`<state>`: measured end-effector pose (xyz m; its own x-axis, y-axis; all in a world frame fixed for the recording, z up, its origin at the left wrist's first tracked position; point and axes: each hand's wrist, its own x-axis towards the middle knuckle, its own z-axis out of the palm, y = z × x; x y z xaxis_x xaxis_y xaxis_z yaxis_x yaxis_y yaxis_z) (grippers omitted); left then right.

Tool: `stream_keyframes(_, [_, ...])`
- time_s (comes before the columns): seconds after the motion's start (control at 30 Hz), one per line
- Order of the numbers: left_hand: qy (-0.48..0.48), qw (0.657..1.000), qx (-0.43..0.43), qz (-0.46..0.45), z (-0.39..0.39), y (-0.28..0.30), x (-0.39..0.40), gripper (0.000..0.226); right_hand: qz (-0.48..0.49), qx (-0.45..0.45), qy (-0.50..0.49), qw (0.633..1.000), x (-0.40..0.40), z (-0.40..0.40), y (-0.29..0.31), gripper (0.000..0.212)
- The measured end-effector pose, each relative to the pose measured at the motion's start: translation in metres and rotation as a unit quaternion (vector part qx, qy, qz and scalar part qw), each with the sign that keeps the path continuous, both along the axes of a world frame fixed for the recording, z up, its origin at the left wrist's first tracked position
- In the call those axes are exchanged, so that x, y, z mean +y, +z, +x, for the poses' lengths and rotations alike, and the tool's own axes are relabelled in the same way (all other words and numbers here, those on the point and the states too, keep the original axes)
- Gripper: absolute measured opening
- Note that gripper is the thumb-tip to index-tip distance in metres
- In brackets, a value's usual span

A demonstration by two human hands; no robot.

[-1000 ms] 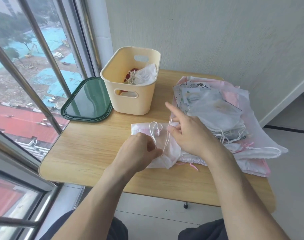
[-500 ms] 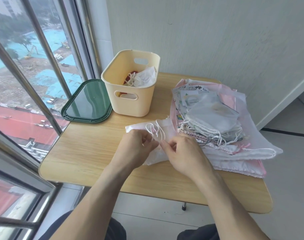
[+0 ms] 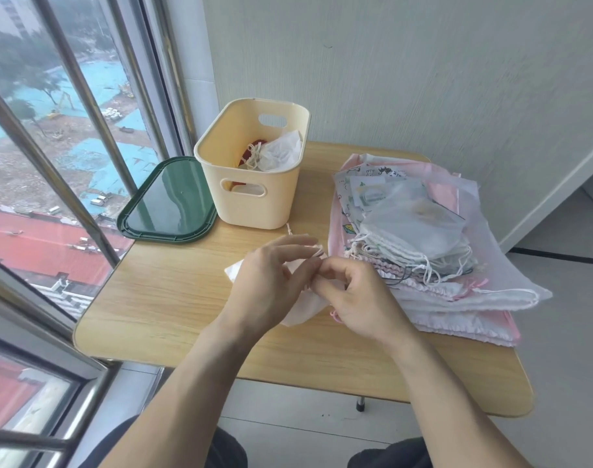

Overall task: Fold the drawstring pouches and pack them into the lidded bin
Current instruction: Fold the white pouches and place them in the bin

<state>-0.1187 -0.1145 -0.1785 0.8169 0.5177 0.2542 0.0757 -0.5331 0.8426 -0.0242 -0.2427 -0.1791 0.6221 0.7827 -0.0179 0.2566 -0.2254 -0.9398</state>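
A small white drawstring pouch (image 3: 303, 307) lies on the wooden table, mostly hidden under my hands. My left hand (image 3: 271, 282) and my right hand (image 3: 359, 298) meet above it, and both pinch its white cord between fingertips. Behind them stands the cream bin (image 3: 254, 201), open, with a white pouch and a red one inside. Its dark green lid (image 3: 168, 204) lies flat to the bin's left. A stack of white, pink and printed pouches (image 3: 420, 238) sits on the right of the table.
The wooden table (image 3: 173, 298) has bare surface to the left of my hands. A window with metal bars (image 3: 68, 184) runs along the left edge. A pale wall stands behind the table, and grey floor lies to the right.
My right hand came back from the pouch stack to meet the left hand. The loose cord loops have been gathered into the fingers of both hands.
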Motion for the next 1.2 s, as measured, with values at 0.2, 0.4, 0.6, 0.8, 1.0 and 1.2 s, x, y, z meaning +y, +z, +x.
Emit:
stream_keyframes(0.2, [-0.043,0.999,0.006,0.03,0.0,-0.003,0.0,0.02,0.045,0.1,0.0,0.994,-0.003,0.007,-0.004,0.015])
stream_keyframes(0.4, [-0.061,0.993,0.035,0.091,0.0,-0.004,0.002,0.017,0.055,0.182,0.0,0.982,-0.005,0.011,0.001,0.035])
stream_keyframes(0.6, [-0.063,0.988,0.086,0.115,-0.004,0.0,0.003,0.019,0.028,0.136,-0.047,0.989,0.001,0.009,-0.009,0.039])
stream_keyframes(0.8, [-0.014,0.981,0.175,0.079,-0.021,0.01,0.029,0.039,0.037,0.106,-0.075,0.991,0.003,0.013,-0.007,0.045])
stream_keyframes(1.0, [0.249,0.957,0.133,0.059,-0.03,0.009,0.066,0.047,0.046,0.085,-0.072,0.993,0.006,0.009,-0.007,0.052])
stream_keyframes(1.2, [0.258,0.959,-0.108,0.055,-0.021,0.025,0.028,0.03,0.021,0.085,-0.052,0.995,0.005,0.007,-0.009,0.032])
